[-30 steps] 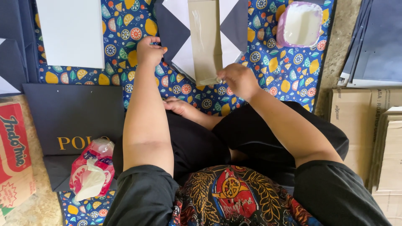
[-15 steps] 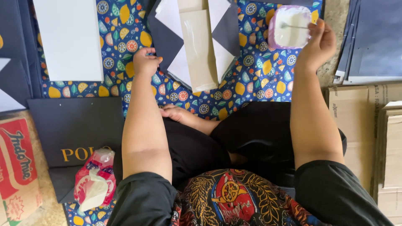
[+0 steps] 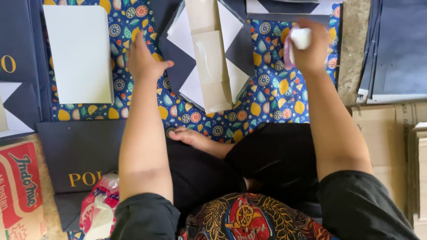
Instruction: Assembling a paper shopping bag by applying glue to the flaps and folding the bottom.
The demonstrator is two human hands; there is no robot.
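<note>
I sit cross-legged on a patterned blue mat point(image 3: 267, 95). My left hand point(image 3: 143, 60) rests flat on the mat, fingers spread, beside the left edge of an unfolded navy and white paper bag point(image 3: 209, 58) with a beige cardboard strip down its middle. My right hand point(image 3: 311, 44) is raised at the upper right and grips a small pink-rimmed container point(image 3: 300, 39) holding something white; motion blurs it.
A white rectangular sheet point(image 3: 80, 53) lies at the upper left. A flat navy bag with gold lettering point(image 3: 78, 151) sits at my left knee, with a pink tissue pack point(image 3: 100, 209) and a red-and-white carton point(image 3: 20, 191). Flat navy sheets point(image 3: 398, 49) and cardboard point(image 3: 391, 146) lie on the right.
My right hand moved from the bag's bottom edge to the container at the upper right and picked it up. My left hand stayed on the mat. The view shifted downward.
</note>
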